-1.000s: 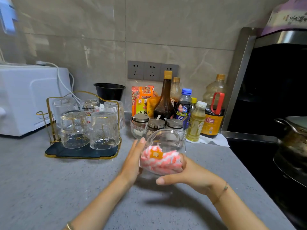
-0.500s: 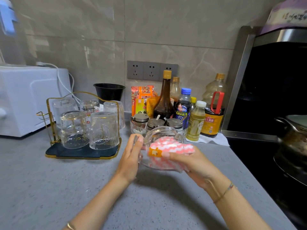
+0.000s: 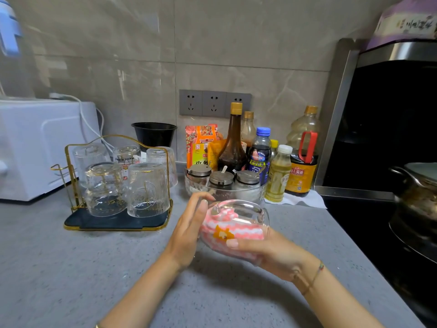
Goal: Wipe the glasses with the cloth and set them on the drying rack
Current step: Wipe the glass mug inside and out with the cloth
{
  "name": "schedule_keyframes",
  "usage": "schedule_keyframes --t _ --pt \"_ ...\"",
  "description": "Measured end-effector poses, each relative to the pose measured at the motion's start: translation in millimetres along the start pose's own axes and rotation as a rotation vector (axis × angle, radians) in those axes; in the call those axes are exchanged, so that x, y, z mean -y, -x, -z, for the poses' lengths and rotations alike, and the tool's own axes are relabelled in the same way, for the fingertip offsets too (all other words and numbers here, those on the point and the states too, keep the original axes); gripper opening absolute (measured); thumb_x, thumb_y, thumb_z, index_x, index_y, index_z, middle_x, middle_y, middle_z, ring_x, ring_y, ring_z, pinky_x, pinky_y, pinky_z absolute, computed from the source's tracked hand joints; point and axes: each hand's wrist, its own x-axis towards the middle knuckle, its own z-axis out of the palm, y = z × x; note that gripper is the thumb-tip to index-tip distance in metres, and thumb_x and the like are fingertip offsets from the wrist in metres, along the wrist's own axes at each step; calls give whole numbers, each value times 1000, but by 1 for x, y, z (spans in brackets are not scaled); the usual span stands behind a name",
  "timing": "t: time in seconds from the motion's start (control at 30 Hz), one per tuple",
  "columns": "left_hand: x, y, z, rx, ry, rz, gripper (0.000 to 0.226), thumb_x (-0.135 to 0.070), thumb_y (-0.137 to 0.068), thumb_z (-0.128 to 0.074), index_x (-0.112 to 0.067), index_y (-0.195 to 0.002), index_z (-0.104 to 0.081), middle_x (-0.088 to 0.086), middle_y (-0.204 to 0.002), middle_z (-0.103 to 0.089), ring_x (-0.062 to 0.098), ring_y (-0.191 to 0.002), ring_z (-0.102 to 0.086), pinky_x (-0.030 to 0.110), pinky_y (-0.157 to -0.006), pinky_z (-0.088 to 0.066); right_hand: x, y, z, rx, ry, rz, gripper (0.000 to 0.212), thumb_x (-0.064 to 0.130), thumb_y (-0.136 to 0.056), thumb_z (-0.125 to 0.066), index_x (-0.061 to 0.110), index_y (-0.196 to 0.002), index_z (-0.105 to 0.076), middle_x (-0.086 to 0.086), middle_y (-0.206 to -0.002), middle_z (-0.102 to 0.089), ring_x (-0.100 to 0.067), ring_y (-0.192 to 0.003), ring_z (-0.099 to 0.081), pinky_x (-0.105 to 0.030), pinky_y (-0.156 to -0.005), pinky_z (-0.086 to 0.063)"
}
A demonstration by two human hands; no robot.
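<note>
One grey countertop [image 3: 59,268]. One gold-wire drying rack [image 3: 118,223], rear left, carrying five upturned glasses [image 3: 147,189]. One clear glass [image 3: 238,208], tilted sideways above the counter between both hands. Left hand [image 3: 189,230]: fingers straight, flat against it. Right hand [image 3: 272,254]: fingers curled, gripping the pink-and-white cloth [image 3: 236,230] against the glass.

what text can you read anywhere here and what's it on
"Hello", rest unclear: printed glass
"海天酱油": yellow label on the dark jug
"30", rest blurred: blue-capped bottle
Too blurred or hidden to read: orange packets, purple box
</note>
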Motion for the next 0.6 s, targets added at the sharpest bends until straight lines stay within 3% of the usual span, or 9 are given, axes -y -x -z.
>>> schedule_keyframes --t 0.13,0.2,0.3,0.37,0.47,0.57,0.6 --pt "-1 -2 2 -33 -36 142 71 -81 -70 -34 -36 -122 -52 -22 -118 -60 -8 -106 -59 16 -81 -49 2 -3 0 -94 93 91 35 -16 -78 -61 12 -96 -68 -4 -93 -75 -14 -84 -72 -20 -71 -56" --pt "-1 -4 2 -37 -129 273 75 -86 -72 -27 -42 -128 -50 -16 -120 -61 4 -102 -61 19 -70 -48 2 -5 5 -144 187 150 34 -13 -73 -67 13 -94 -72 -5 -95 -75 -14 -86 -71 -20 -72 -55" --pt "-9 -6 1 -6 -34 545 74 -82 -78 -24 -32 -118 -61 -4 -89 -66 11 -66 -50 17 -45 -36 2 -5 10 -191 345 210 44 -17 -71 -70 11 -105 -70 -3 -98 -75 -12 -89 -71 -18 -75 -54" --pt "-12 -6 4 28 73 655 73 -80 -79 -24 -27 -103 -68 -2 -75 -67 12 -64 -50 19 -50 -38 0 -5 9 -159 448 211 45 -19 -72 -68 7 -109 -68 3 -98 -74 -9 -91 -70 -17 -79 -53" --pt "-8 -7 0 -53 98 659 58 -70 -89 -30 -27 -98 -67 -2 -80 -74 14 -77 -61 27 -64 -42 -4 -7 4 -123 508 191 48 -19 -72 -69 3 -115 -66 -2 -109 -72 -12 -99 -68 -22 -87 -52" --pt "-3 -10 -4 -161 14 555 46 -58 -95 -39 -22 -111 -62 -2 -81 -65 10 -63 -53 22 -51 -35 -5 -6 1 -44 457 145 57 -21 -70 -70 5 -119 -63 -2 -115 -69 -13 -105 -65 -21 -90 -49" --pt "1 -12 -3 -191 -20 497 42 -56 -94 -44 -21 -108 -62 -1 -84 -65 12 -66 -55 24 -53 -40 -5 -5 1 -14 442 131 58 -21 -69 -70 7 -120 -63 -1 -116 -69 -12 -108 -64 -20 -91 -48"
